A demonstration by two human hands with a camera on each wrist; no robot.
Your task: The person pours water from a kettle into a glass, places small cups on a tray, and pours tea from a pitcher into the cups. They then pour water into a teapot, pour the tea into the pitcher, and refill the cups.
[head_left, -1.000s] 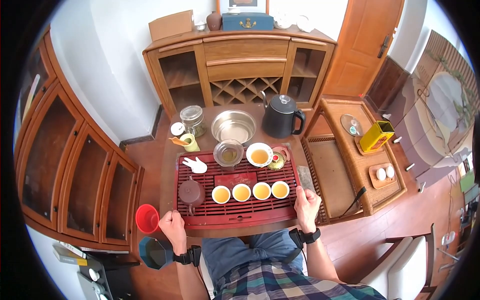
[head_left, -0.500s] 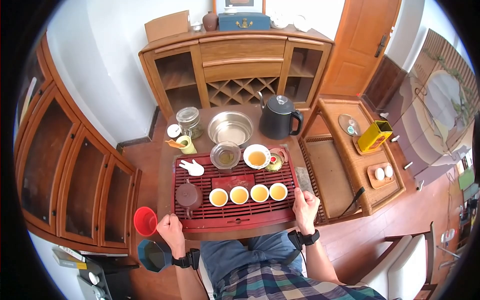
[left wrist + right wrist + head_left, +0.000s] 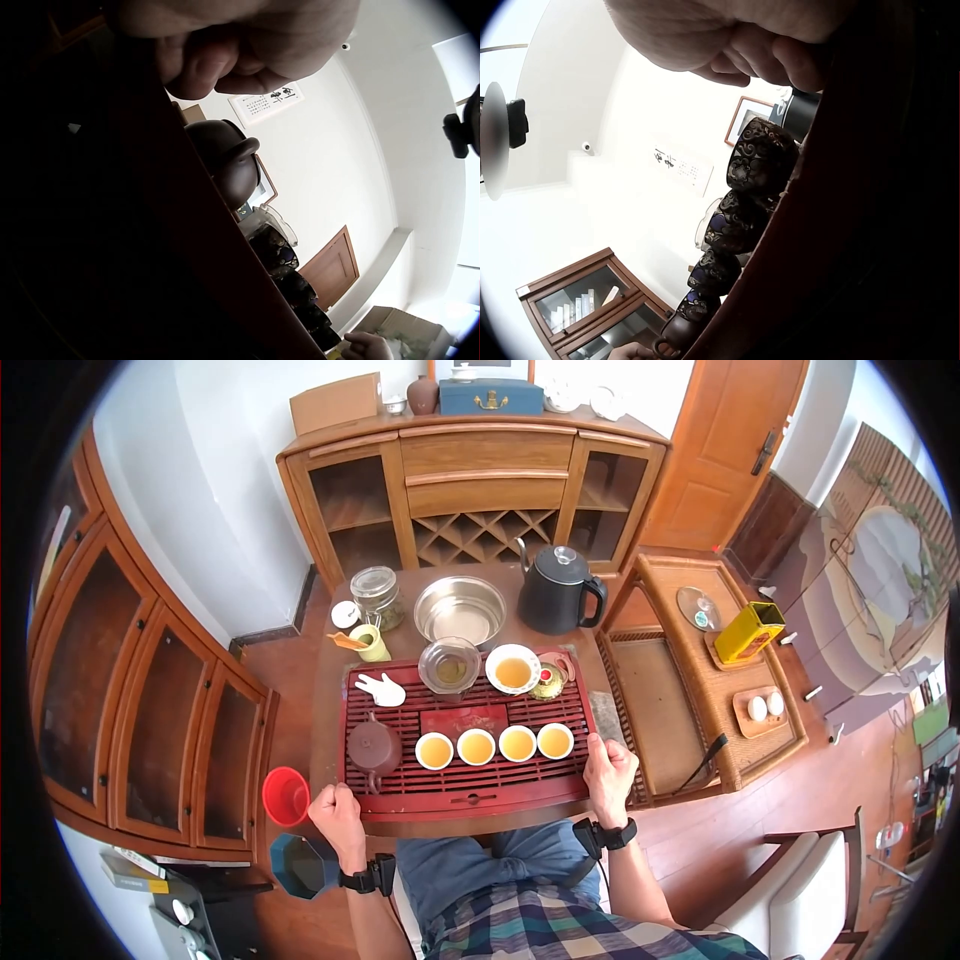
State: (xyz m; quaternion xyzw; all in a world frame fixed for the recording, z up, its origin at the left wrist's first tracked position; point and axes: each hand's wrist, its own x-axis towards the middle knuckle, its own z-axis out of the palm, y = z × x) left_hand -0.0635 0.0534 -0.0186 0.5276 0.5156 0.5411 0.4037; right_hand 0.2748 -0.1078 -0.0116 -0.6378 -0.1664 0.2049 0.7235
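Observation:
My left hand (image 3: 338,822), fingers curled in a fist, lies at the near left corner of the red slatted tray (image 3: 500,798). At the tray's right edge is my right hand (image 3: 610,775), also curled, thumb uppermost. Neither visibly holds anything. Four tea-filled cups (image 3: 435,751) stand in a row on the tray, right of a brown teapot (image 3: 375,748). Behind them are a white hand-shaped ornament (image 3: 381,689), a glass bowl (image 3: 450,667) and a white bowl of tea (image 3: 513,670). Both wrist views show curled fingers (image 3: 217,64) (image 3: 769,56) beside the dark tray side.
Behind the tray stand a glass jar (image 3: 377,598), a metal basin (image 3: 460,612) and a black kettle (image 3: 562,590). A red cup (image 3: 287,796) is left of my left hand. On the right, a wicker cart (image 3: 700,585) carries a yellow tin (image 3: 750,633) and two white eggs-shaped objects (image 3: 766,706).
The head view has shifted slightly, so the tray and nearby objects appear a little further left. Both hands keep their curled shape and their places beside the tray.

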